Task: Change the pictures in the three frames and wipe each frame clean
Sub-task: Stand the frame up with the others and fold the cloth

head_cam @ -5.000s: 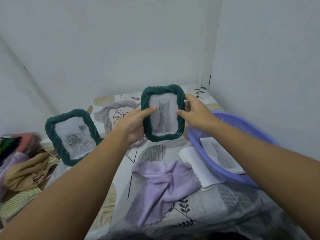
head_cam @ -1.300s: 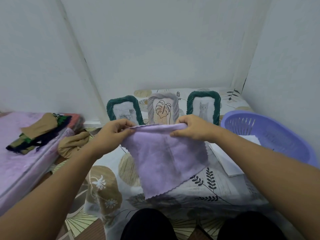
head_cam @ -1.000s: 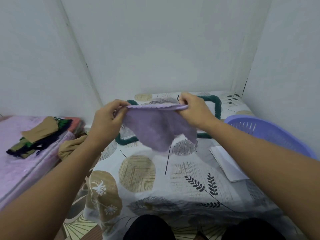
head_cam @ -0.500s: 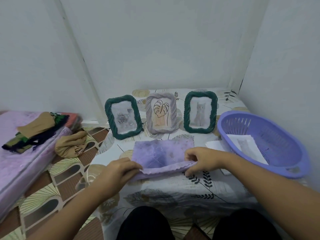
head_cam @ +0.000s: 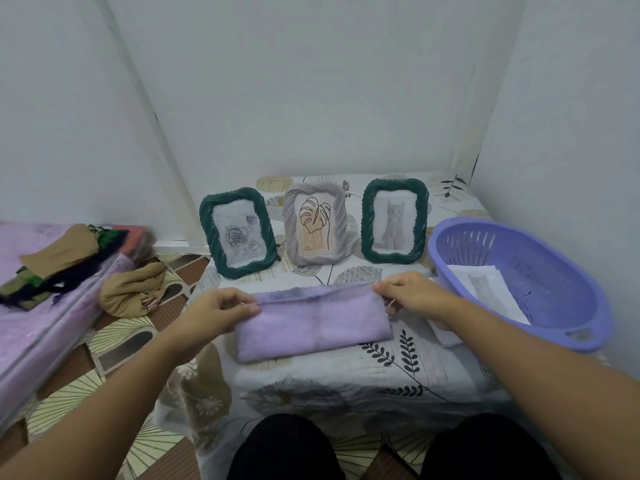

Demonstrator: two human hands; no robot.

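The fingers [head_cam: 242, 308] of the left hand [head_cam: 214, 311] pinch the far left corner of the purple cloth [head_cam: 313, 323], and the fingers [head_cam: 391, 289] of the right hand [head_cam: 414, 296] pinch its far right corner. The cloth lies folded in a long strip on the bench [head_cam: 398, 372], near the front edge, between the two hands. Far to the left, folded clothes [head_cam: 59, 261] sit on a pink bed [head_cam: 31, 341], and a tan cloth [head_cam: 133, 289] lies bunched on the floor beside it. Behind the purple cloth, three frames stand upright in a row near the wall. The left green frame [head_cam: 239, 232] shows roses. The grey frame [head_cam: 314, 223] in the middle shows a drawn leaf. The right green frame [head_cam: 394, 221] shows a grey kitten. To the right of the frames sits a purple basket [head_cam: 554, 317] with paper pictures [head_cam: 488, 289] inside it. More white paper [head_cam: 445, 336] lies on the bench, partly under the right arm.
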